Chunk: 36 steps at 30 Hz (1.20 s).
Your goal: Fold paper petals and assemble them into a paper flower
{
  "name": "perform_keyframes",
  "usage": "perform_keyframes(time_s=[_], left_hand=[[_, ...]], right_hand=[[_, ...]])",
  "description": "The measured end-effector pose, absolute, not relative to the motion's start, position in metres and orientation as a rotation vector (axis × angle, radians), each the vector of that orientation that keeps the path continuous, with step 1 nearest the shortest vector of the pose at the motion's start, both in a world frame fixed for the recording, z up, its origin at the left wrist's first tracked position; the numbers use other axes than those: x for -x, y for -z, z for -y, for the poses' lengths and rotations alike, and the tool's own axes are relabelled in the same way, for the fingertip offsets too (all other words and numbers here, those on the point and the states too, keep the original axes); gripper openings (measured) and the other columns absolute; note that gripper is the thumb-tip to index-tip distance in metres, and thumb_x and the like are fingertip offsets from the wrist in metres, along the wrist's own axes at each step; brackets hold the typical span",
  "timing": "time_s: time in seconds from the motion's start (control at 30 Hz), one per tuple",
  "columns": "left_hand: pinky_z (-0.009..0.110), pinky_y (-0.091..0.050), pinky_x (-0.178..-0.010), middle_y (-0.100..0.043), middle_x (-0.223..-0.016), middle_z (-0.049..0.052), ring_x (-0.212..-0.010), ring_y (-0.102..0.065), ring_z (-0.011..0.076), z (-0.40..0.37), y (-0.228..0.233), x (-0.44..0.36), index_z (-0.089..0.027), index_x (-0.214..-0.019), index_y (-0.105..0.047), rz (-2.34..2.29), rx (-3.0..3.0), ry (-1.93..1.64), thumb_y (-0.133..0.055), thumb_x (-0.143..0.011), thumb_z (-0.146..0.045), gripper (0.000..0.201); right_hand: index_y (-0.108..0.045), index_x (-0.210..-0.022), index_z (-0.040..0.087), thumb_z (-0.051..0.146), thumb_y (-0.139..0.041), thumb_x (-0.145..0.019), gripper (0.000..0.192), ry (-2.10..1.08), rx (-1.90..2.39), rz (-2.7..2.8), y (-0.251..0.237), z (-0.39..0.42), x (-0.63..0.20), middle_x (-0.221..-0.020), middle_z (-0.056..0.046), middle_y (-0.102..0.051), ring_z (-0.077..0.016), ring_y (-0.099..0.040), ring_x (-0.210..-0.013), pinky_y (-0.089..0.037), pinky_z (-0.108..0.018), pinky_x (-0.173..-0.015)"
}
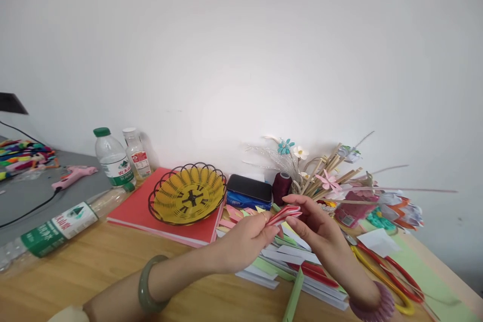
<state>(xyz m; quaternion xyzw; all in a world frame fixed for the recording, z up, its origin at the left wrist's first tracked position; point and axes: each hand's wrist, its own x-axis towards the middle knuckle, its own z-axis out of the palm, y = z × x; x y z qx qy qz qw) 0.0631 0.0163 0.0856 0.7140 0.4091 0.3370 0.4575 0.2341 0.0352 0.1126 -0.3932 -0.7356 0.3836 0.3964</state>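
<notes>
My left hand [241,241] and my right hand [317,226] meet above the desk, both pinching a small folded red-and-white paper piece [286,215]. The left wrist wears a green bangle [149,284] and the right wrist a pink scrunchie [372,307]. Under the hands lies a spread of cut paper strips [287,261] in white, green, red and pink.
A yellow wire basket [187,193] sits on a red book [139,206]. Two upright bottles [113,158] stand at the wall, and a third bottle [56,226] lies on its side. A black tin [249,188], thread spool [282,186], sticks with paper flowers [328,171], scissors [385,269] and a pink glue gun [73,175] lie around.
</notes>
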Motion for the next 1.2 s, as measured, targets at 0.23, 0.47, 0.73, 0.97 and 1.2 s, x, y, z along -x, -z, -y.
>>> perform_keyframes(time_s=[0.23, 0.47, 0.73, 0.97, 1.2], left_hand=[[0.027, -0.039, -0.066, -0.052, -0.079, 0.002, -0.073, -0.047, 0.0149, -0.010, -0.089, -0.065, -0.018, -0.095, -0.049, -1.177, -1.946, -0.799, -0.034, -0.090, -0.043, 0.030], [0.021, -0.036, -0.052, -0.045, -0.068, -0.001, -0.053, -0.043, 0.0071, -0.013, -0.094, -0.063, -0.013, -0.085, -0.048, -0.835, -1.545, -0.770, -0.034, -0.088, -0.049, 0.038], [0.020, -0.027, -0.044, -0.048, -0.068, -0.001, -0.048, -0.037, 0.0049, -0.015, -0.087, -0.063, -0.014, -0.081, -0.048, -0.851, -1.485, -0.825, -0.041, -0.087, -0.041, 0.028], [0.019, -0.031, -0.046, -0.046, -0.066, -0.003, -0.048, -0.040, 0.0043, -0.013, -0.089, -0.067, -0.015, -0.074, -0.044, -0.868, -1.487, -0.938, -0.040, -0.087, -0.037, 0.027], [0.018, -0.035, -0.043, -0.054, -0.071, 0.001, -0.044, -0.044, 0.0041, -0.022, -0.081, -0.071, -0.012, -0.087, -0.053, -0.832, -1.363, -1.019, -0.043, -0.084, -0.046, 0.035]], right_hand=[[-0.055, -0.086, 0.020, 0.044, -0.042, -0.087, 0.027, -0.930, 0.989, 1.973, -0.116, -0.035, -0.235, -0.074, -0.001, -0.055, -0.0139, -0.050, -0.068, -0.043, -0.024, -0.060], [-0.054, -0.088, 0.022, 0.042, -0.041, -0.089, 0.024, -0.991, 0.966, 2.001, -0.116, -0.034, -0.241, -0.069, 0.001, -0.051, -0.0118, -0.046, -0.063, -0.037, -0.022, -0.053], [-0.056, -0.093, 0.022, 0.045, -0.046, -0.086, 0.026, -1.150, 0.969, 1.871, -0.109, -0.036, -0.237, -0.070, 0.002, -0.047, -0.0098, -0.038, -0.058, -0.032, -0.021, -0.050], [-0.058, -0.107, 0.017, 0.053, -0.057, -0.076, 0.047, -1.316, 0.981, 1.597, -0.105, -0.037, -0.230, -0.056, 0.005, -0.039, -0.0081, -0.033, -0.049, -0.026, -0.021, -0.043], [-0.067, -0.087, 0.014, 0.046, -0.067, -0.069, 0.037, -1.386, 1.007, 1.451, -0.103, -0.045, -0.226, -0.056, 0.003, -0.047, -0.0069, -0.040, -0.047, -0.031, -0.021, -0.042]])
